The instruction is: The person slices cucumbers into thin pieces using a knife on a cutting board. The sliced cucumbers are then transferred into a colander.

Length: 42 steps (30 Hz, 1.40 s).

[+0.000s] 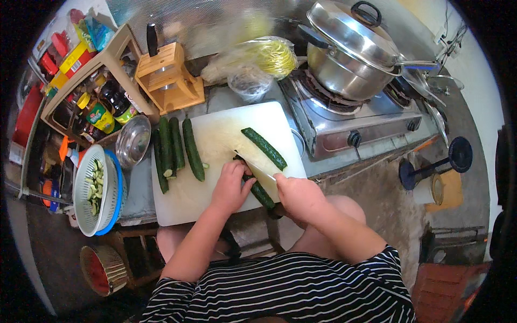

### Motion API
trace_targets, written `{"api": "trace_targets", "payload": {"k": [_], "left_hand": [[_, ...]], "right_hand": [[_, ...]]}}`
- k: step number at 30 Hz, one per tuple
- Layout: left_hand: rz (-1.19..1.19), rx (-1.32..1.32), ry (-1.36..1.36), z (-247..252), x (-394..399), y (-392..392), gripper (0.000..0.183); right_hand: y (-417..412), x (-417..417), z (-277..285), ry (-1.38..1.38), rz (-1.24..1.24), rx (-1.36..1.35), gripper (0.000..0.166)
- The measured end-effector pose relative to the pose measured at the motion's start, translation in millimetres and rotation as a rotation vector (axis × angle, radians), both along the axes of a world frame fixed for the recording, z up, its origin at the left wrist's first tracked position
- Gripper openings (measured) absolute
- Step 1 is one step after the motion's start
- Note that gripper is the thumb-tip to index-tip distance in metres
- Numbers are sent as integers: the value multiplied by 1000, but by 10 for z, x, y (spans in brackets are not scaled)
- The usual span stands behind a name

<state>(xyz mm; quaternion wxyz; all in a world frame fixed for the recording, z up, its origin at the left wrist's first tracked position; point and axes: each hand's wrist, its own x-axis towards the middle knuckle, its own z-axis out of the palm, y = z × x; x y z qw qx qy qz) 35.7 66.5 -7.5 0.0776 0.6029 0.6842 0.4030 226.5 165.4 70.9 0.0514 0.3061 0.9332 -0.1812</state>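
Observation:
My left hand (232,183) grips a cucumber (261,195) on a white cutting board (218,151), its fingers near the upper end. A kitchen knife (255,164) is in my right hand (299,196), its blade slanting up and left across the board beside the left fingers. To the blade's right lies a cucumber piece (264,148), apparently cut lengthwise. Several whole cucumbers (192,149) lie along the board's left part. Left of the board, a white plastic colander (106,189) with cut green and pale pieces leans over a blue-rimmed basin.
A gas stove (323,139) bearing a large lidded steel pot (347,68) is at the right. Behind the board are a wooden knife block (161,76) and bagged food (274,58). A steel bowl (133,141) and a bottle rack (97,76) stand at the left.

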Motion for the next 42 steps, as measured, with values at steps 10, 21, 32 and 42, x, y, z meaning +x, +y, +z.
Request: {"api": "trace_targets", "payload": {"k": [10,21,32,42], "left_hand": [[34,-30,-30,22,38,-8,26],[48,-61,-24,63,48,-15,23],[54,26,16,23,27,-23,22],[51,-2,-27,-15,26,-3,22]], "right_hand": [[73,63,83,-31,55,-36,21],[150,115,181,93,54,-69,14],[232,-17,213,53,54,-93,15],[337,-228,-44,123,92,-79,15]]}}
